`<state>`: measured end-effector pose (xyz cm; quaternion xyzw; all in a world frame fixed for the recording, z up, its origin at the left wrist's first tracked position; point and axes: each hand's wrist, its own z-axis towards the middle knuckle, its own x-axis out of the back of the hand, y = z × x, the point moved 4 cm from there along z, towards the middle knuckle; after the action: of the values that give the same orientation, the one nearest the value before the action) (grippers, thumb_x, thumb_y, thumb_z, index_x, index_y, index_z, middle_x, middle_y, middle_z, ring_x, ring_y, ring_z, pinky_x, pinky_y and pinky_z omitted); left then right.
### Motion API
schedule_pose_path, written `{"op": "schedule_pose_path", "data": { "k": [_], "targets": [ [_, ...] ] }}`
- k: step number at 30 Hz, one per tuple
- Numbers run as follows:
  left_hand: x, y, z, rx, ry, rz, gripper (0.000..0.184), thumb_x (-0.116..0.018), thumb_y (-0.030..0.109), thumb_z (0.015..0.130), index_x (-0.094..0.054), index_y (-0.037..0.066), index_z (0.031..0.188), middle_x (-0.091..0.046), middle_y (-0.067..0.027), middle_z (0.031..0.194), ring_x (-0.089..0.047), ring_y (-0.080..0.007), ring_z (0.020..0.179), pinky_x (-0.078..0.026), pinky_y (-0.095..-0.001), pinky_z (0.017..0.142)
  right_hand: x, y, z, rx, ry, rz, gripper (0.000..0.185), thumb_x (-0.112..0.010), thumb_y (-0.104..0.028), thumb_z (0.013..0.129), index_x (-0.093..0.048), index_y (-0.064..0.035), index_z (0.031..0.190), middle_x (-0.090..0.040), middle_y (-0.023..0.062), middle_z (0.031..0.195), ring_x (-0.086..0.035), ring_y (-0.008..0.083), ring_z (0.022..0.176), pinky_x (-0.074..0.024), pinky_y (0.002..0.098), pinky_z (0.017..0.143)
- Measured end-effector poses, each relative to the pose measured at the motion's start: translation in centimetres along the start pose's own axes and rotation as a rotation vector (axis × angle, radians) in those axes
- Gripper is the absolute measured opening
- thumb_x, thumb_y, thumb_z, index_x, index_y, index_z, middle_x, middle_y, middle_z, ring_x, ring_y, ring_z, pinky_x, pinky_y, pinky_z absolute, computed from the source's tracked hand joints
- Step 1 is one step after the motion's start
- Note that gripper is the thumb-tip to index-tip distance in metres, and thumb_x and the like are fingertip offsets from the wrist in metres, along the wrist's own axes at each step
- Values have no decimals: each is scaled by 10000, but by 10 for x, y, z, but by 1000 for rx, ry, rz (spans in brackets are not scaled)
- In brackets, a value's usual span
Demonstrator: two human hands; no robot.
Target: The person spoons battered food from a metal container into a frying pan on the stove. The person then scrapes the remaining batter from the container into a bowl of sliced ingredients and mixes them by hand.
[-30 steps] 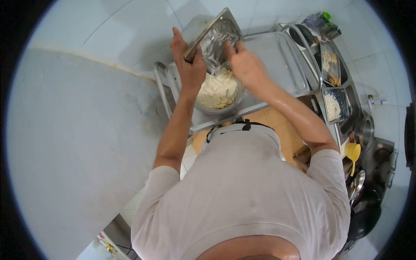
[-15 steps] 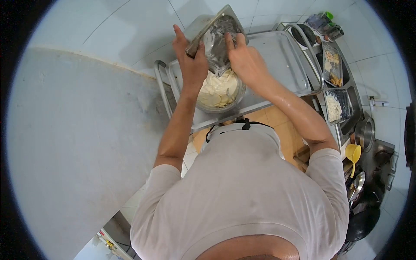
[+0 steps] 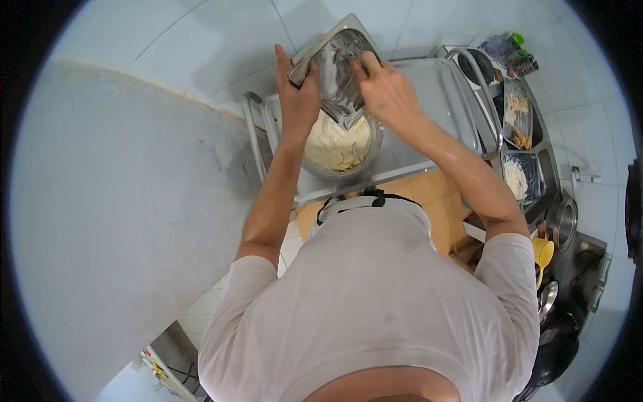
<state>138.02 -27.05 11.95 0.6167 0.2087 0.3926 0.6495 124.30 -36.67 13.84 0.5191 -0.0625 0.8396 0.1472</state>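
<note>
A rectangular metal pan point(image 3: 335, 70), its inside smeared with a thin white film, is tilted corner-down over a clear round bowl. My left hand point(image 3: 298, 97) grips the pan's left side, thumb over the rim. On the right, my right hand point(image 3: 388, 94) reaches into the pan, its index finger against the smeared inner surface; its other fingers are bent and partly hidden. I see no tool in it. Creamy white mixture with pale yellow slices point(image 3: 340, 146) fills the bowl point(image 3: 335, 175), and the pan's lower corner hangs over it.
The bowl stands on a metal trolley point(image 3: 439, 100) with tube handles. To the right, a tray of food pieces point(image 3: 517, 114) and a container of white food point(image 3: 516, 177) sit by a sink. A metal pot point(image 3: 564, 224) and yellow ladle point(image 3: 543, 253) lie nearer. A wall point(image 3: 134, 181) rises at left.
My right hand's fingers have shifted down a little inside the pan, and more of its inner surface shows. The white clump at the pan's lower corner is smaller. The whole view has shifted slightly.
</note>
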Motion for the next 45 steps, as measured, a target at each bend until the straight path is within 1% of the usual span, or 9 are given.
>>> {"op": "schedule_pose_path", "data": {
  "k": [5,8,14,26,32,35,38,41,45],
  "targets": [
    [1,-3,3,6,16,-31,761,-566,184,968,-126,13,1566,-349,-244,1436,-365,-347,1367,-318,-412,1121,-2,2,-10,-44,-252,-23,407,-553,-35,814,-606,43,1209,-557,189,1004,-663,317,665,-569,402,587],
    [1,-16,9,20,0,-56,768,-570,195,964,-128,9,1565,-353,-247,1440,-367,-346,1368,-322,-403,1120,6,1,-6,-26,-215,85,190,-585,-82,821,-655,69,913,-573,237,982,-682,349,644,-572,426,555],
    [3,-5,4,100,-16,-160,762,-574,201,962,-150,-16,1556,-447,-213,1390,-438,-281,1311,-328,-350,1105,32,2,16,-103,-122,175,503,-526,-18,824,-546,17,1325,-555,229,977,-664,382,656,-564,458,579],
    [7,-44,13,65,106,-388,715,-556,138,970,-171,3,1557,-509,-138,1317,-485,-212,1201,-352,-311,1052,17,-8,13,-238,-186,218,304,-485,-55,908,-555,130,1139,-567,285,993,-676,424,693,-577,458,580],
    [12,-45,9,21,99,-358,691,-547,102,973,-191,52,1563,-405,-144,1431,-428,-216,1274,-338,-313,1075,-12,-3,3,-129,-280,242,305,-486,-57,908,-555,77,1172,-584,299,974,-666,443,718,-569,483,614],
    [11,-47,9,-23,148,-398,660,-535,86,981,-214,60,1557,-403,-134,1465,-419,-221,1308,-312,-333,1111,-13,-3,-4,-188,-343,322,487,-535,8,800,-547,29,1287,-593,309,966,-652,453,786,-539,520,697],
    [11,-56,9,-50,151,-435,676,-537,85,980,-197,74,1564,-399,-152,1454,-426,-227,1286,-318,-332,1098,5,7,14,-285,-138,313,482,-525,-18,814,-556,1,1295,-595,307,940,-659,443,793,-544,510,702],
    [9,-51,7,-74,132,-421,692,-543,99,982,-181,88,1571,-384,-177,1454,-422,-237,1286,-317,-333,1094,10,9,22,-237,-125,282,280,-485,-86,897,-617,49,1104,-597,299,942,-669,438,743,-553,518,642],
    [12,-49,9,-96,156,-349,699,-557,126,988,-177,98,1574,-378,-178,1462,-412,-239,1300,-298,-337,1108,-25,4,-2,-131,-284,292,334,-525,-124,887,-596,-21,1197,-603,308,950,-670,452,760,-550,532,652]
  ]
}}
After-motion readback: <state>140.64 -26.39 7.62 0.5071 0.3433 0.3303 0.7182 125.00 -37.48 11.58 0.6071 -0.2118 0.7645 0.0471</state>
